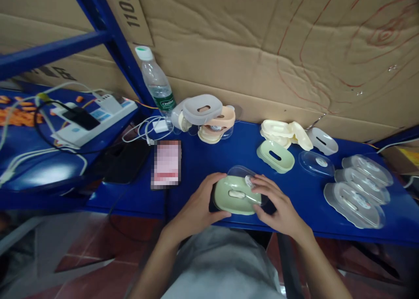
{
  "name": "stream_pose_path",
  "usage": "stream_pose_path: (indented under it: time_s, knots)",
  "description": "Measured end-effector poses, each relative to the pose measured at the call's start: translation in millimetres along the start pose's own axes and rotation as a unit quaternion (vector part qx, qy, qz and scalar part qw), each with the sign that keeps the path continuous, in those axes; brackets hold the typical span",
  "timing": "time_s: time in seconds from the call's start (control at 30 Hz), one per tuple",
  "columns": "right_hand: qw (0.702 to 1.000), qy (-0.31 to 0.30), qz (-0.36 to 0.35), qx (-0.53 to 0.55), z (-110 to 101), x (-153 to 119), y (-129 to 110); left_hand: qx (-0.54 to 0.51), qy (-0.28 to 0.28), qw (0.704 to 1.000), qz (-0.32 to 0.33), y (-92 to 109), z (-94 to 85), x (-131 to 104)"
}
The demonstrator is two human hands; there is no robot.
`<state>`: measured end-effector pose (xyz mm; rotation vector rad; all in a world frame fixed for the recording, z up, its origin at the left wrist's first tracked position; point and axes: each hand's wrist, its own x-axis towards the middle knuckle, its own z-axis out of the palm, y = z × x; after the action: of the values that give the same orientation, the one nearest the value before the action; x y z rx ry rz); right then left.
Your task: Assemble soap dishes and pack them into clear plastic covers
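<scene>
Blue table, cardboard behind (creased); left hand, right hand gripping green dish

The person wears a pale blue-grey garment with soft, shallow folds; its surface appears slightly blurred. The left hand and right hand are bare. The left forearm and right forearm are likewise uncovered to the view's lower edge.

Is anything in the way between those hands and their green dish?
A clear lid at the right grip lies partly over the green dish. Nothing visible blocks the left grip, which touches the dish's edge.
</scene>
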<state>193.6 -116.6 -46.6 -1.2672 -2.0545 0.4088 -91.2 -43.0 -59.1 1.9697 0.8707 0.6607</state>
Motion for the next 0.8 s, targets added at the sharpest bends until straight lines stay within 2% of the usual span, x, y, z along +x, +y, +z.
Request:
stream_pose_path:
  time_s: [0.13,0.8]
  knots:
    - [0.998,-0.030,-0.056,-0.004,6.2,2.0,-5.1,-0.004,0.001,1.000,0.007,-5.1,3.4,-0.4]
    - [0.992,-0.080,-0.077,-0.067,8.0,4.6,-21.1,0.012,-0.007,1.000,0.010,-8.1,2.7,0.2]
